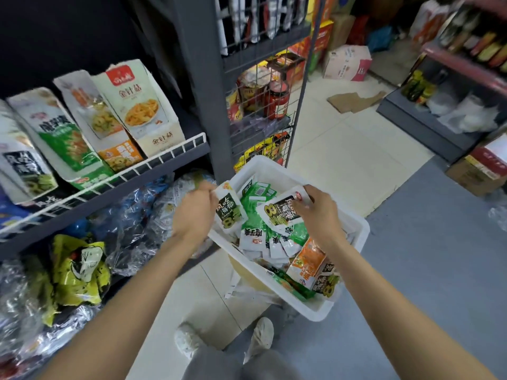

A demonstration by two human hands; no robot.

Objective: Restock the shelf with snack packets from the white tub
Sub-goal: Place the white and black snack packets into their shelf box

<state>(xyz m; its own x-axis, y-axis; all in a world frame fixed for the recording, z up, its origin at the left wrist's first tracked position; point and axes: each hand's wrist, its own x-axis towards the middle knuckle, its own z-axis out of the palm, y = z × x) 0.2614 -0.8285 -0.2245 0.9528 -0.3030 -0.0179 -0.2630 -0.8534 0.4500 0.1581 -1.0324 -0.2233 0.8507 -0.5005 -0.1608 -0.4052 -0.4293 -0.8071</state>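
Two white shoes (225, 341) on pale floor tile, grey trouser legs below them at the bottom edge. Both forearms reach forward and up over the white tub (354, 237), which sits tilted just right of the shelf unit, its near corner low.

Tub holds a loose heap of small snack packets: green-and-white ones (255, 198) in the middle, an orange packet (310, 264) toward the near right corner.

Left hand (194, 212) at the tub's left rim, fingers curled, pinching a small black-and-white seaweed packet (229, 209) by its upper edge. Right hand (321, 212) over the tub's centre, fingers curled round the top of a second seaweed packet (282, 212), which lies against the heap.

Left of the tub, the lower shelf (115, 231) carries clear plastic bags of bulk packets and a yellow-green bag (79, 267). Above it, the shelf with a white wire rail (153, 163) holds a row of open, leaning display cartons; the nearest shows golden needle mushrooms (145, 111).

Behind the grey upright, a wire-mesh rack (263, 105) with red jars and yellow packs. Farther off: flattened cardboard (356, 100) on the floor, a pale carton (347, 63), more shelving at right, blurred.
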